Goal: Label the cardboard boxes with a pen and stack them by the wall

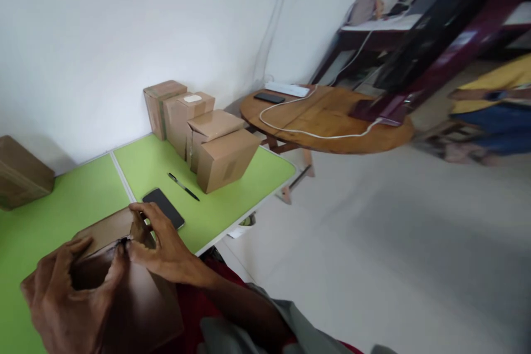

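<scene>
On the green table: everything sits here, told from left to right.
Far-left box: a brown box (20, 174) sits at the table's (50, 215) left edge, well apart from the hands.
Left hand: the left hand (68, 301) is curled over the near end of the cardboard box (136, 310), fingers bent, thumb pressing down on the top.
Cardboard box: it lies low at the near edge of the table, right under both hands. Its long side runs from the person out toward the phone.
Flap: the open flap (108, 229) sticks up at the far end, between the two hands.
Right hand: the right hand (160, 249) pinches the flap's edge with narrow fingers. It is the hand closer to the flap.
Phone: a dark phone (164, 207) lies flat just beyond the right hand, almost touching the fingers.
Pen: a black pen (183, 186) lies near the phone.
Stacked boxes: closed boxes (207, 138) stand by the wall.
Round table: a wooden table (332, 121) with a white cable (307, 133) stands apart.
</scene>
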Motion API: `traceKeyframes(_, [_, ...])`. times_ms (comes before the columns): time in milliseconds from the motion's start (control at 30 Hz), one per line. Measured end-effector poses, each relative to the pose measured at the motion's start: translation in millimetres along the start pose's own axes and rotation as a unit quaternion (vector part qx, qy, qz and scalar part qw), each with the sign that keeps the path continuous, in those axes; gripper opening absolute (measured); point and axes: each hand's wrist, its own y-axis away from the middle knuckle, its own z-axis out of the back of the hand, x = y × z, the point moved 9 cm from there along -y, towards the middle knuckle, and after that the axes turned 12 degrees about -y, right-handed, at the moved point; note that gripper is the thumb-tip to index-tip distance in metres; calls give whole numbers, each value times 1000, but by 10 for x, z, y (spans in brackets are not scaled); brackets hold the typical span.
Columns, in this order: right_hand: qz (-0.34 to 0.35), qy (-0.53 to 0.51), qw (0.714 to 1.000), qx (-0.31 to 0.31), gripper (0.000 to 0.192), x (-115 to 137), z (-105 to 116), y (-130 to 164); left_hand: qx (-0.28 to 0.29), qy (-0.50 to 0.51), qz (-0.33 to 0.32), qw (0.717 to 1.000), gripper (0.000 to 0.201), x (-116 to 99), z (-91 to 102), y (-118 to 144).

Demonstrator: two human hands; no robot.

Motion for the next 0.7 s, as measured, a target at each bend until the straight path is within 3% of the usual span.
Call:
traceKeyframes(100, [-19,13,1000,0,71,-49,43,-44,-13,-20,0,1000,66,-11,-34,-9])
traceKeyframes(200, [-49,10,996,71,67,-94,115,-110,-4,-23,9,1000,59,45,-126,17])
traceKeyframes(267, [-61,42,993,96,66,-129,275,-180,2,-22,1,1000,58,91,-177,44])
traceKeyframes(333, [-107,166,980,40,63,-267,601,-285,-2,-20,-26,999,62,114,-200,70])
traceKeyframes(433, [-224,365,900,-81,46,-558,1139,-377,-18,-11,-58,998,63,136,-202,105])
traceKeyframes(500, [-275,401,866,-115,36,-745,1330,-412,-18,-9,-63,998,60,147,-214,120])
traceKeyframes(600, [-295,389,862,-133,38,-926,1479,-450,-16,-5,-63,998,57,138,-221,132])
traceKeyframes(700, [-269,345,890,-128,32,-919,1546,-448,-21,-2,-67,998,54,108,-198,143])
